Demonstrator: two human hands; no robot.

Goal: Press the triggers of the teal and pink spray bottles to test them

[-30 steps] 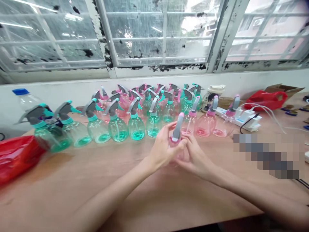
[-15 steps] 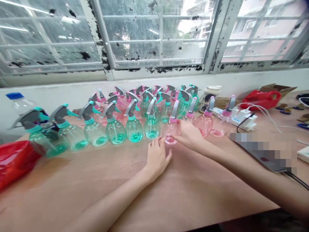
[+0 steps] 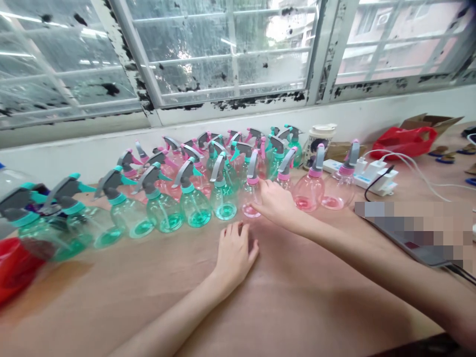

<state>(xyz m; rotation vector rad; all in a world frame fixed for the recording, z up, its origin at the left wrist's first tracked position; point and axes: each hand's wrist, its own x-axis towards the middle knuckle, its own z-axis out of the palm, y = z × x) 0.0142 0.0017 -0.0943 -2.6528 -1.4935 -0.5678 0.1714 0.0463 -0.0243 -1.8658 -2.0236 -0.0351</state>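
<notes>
My right hand (image 3: 274,201) is around the right side of a clear pink spray bottle (image 3: 251,202) with a grey trigger head and pink collar. Its thumb lies across the front, while the other fingers are partly hidden behind. My left hand (image 3: 235,248) rests palm down on the table, fingers slightly apart, holding nothing. Just left of the pink bottle stands a green spray bottle (image 3: 225,203), part of a front row of several upright green ones. On the other side are pink spray bottles, including one (image 3: 308,192) beside my right wrist.
Behind the front row, more pink and green spray bottles crowd near the wall. To the right are a paper cup (image 3: 319,144), a white power strip (image 3: 374,179) with cables, a red bag (image 3: 403,141) and a dark device (image 3: 397,233). Another red bag (image 3: 18,272) lies at left.
My left hand has drawn back slightly from the pink bottle. My right hand stays on that bottle. The whole view has shifted and tilted a little.
</notes>
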